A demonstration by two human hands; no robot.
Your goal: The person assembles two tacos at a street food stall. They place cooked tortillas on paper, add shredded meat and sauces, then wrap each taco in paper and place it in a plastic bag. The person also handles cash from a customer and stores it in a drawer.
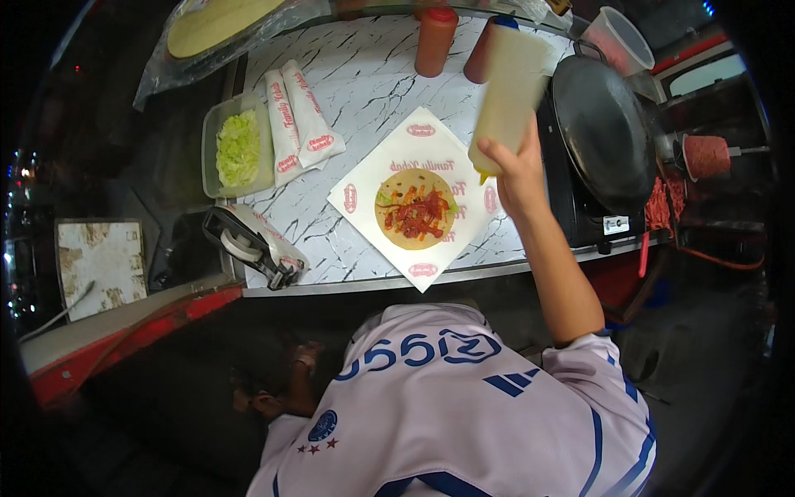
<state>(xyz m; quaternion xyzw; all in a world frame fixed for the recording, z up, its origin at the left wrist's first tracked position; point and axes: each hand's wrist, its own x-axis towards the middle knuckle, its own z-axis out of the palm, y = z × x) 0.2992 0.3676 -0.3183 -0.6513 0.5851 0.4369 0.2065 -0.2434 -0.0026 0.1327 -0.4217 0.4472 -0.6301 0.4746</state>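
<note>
My right hand [517, 170] is closed round a pale, translucent squeeze bottle [512, 91]. The bottle is tipped upside down, its yellow nozzle pointing down beside the flatbread. That round flatbread [414, 239] lies flat on a white printed paper sheet [383, 248] turned cornerwise. Shredded greens show at its edges, under browned meat pieces [420, 211] with red-orange sauce. No stream of sauce can be made out from the nozzle. In the dark by my left side are dim hand-like shapes [305, 358]; whether my left hand is among them and how its fingers lie is unclear.
A tub of shredded lettuce [238, 149] and two wrapped rolls [303, 112] lie left, above a tape dispenser [248, 244]. Red [436, 41] and dark [480, 62] bottles stand behind. On the right sits a black pan [603, 132] on a stove, near minced meat [662, 203].
</note>
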